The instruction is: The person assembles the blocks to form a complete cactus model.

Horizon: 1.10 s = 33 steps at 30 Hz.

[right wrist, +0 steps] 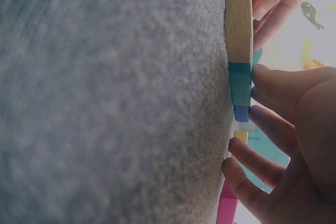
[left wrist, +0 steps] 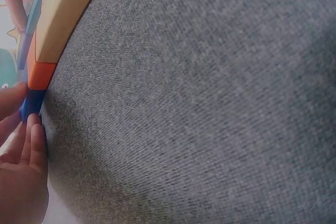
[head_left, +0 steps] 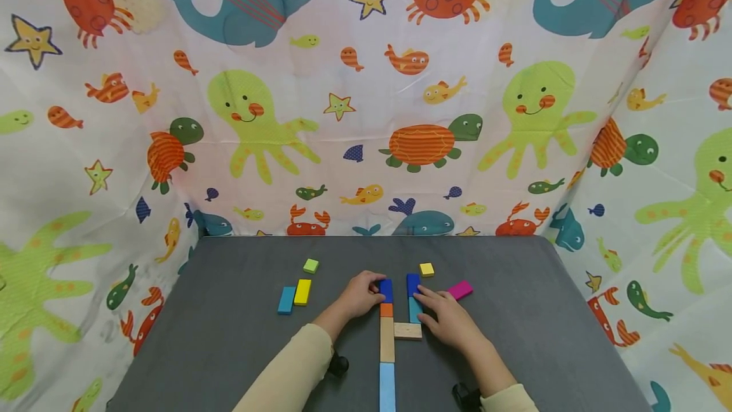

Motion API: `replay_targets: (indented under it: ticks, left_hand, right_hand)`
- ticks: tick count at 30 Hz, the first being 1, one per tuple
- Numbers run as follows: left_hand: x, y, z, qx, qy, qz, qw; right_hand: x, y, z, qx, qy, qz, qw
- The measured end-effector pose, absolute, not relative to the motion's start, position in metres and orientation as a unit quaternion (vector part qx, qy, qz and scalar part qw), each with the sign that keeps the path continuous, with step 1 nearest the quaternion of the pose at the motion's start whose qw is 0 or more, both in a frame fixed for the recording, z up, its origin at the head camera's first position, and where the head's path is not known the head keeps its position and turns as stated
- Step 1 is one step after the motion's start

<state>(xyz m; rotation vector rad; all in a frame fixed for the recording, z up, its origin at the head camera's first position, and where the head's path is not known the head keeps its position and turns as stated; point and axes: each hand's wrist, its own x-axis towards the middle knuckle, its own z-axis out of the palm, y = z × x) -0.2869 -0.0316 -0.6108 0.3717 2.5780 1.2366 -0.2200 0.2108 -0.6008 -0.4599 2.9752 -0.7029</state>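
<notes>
My left hand pinches a dark blue block between thumb and fingers, at the far end of a straight row. Behind it in that row come an orange block, a plain wooden block and a light blue block. A second wooden block lies crosswise against the row's right side. From its right end a blue block and another dark blue block extend away from me. My right hand, fingers spread, touches the right side of these two.
Left on the grey table lie a blue block, a yellow block and a small green block. Near my right hand are a small yellow block and a magenta block. A sea-animal curtain hangs behind.
</notes>
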Motion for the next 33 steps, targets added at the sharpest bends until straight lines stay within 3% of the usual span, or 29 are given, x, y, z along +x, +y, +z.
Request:
replay_targets:
  ticks: [12,20,28,33]
  left_hand:
    - [-0.276,-0.047,-0.613,0.169,0.873,0.445,0.103]
    - [-0.247,-0.058,-0.615,0.264,0.916,0.296,0.062]
    - [-0.207,-0.056,-0.598,0.346,0.907,0.183,0.154]
    - [-0.199,-0.051,-0.593,0.362,0.909,0.137,0.158]
  right_hand:
    - [-0.222,0.21,-0.603,-0.152,0.962,-0.227,0.027]
    - [-0.22,0.211,-0.603,-0.159,0.959,-0.234,0.027]
    - [-0.22,0.21,-0.604,-0.159,0.96,-0.228,0.019]
    - [-0.22,0.21,-0.604,-0.153,0.961,-0.231,0.021]
